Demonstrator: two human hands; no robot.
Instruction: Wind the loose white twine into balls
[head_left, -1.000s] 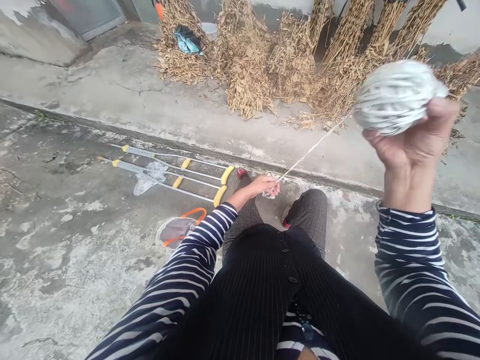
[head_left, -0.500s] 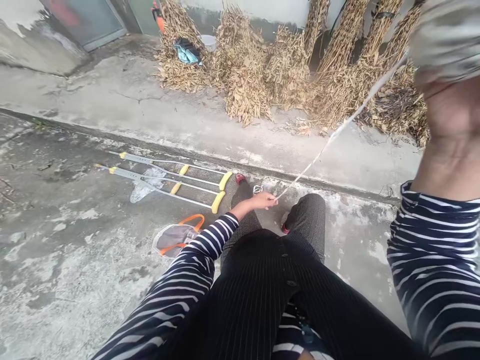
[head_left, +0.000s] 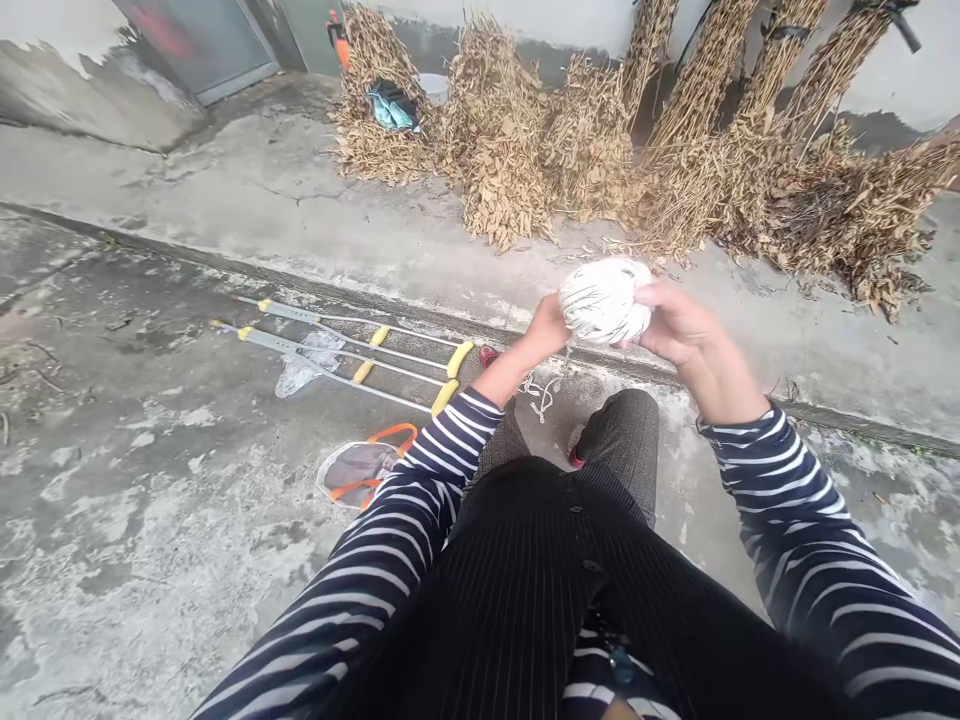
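Observation:
A white ball of string is held in front of me at about knee height, wound thick with dark lines between its strands. My right hand grips its right side, thumb on top and fingers underneath. On the left side my left hand is closed against the ball; its fingertips are partly hidden, and I cannot tell whether string is pinched in them. Below, a loose tangle of white string lies on the ground between my feet.
Two crutches with yellow pads lie to the left over a clear plastic bag. Nearer me is a grey bag with orange handles. A low concrete step crosses ahead; dried plant bundles lean against the wall.
My right hand has come down and left with the ball from the upper right. The string that stretched taut between my hands no longer shows; both hands now meet at the ball.

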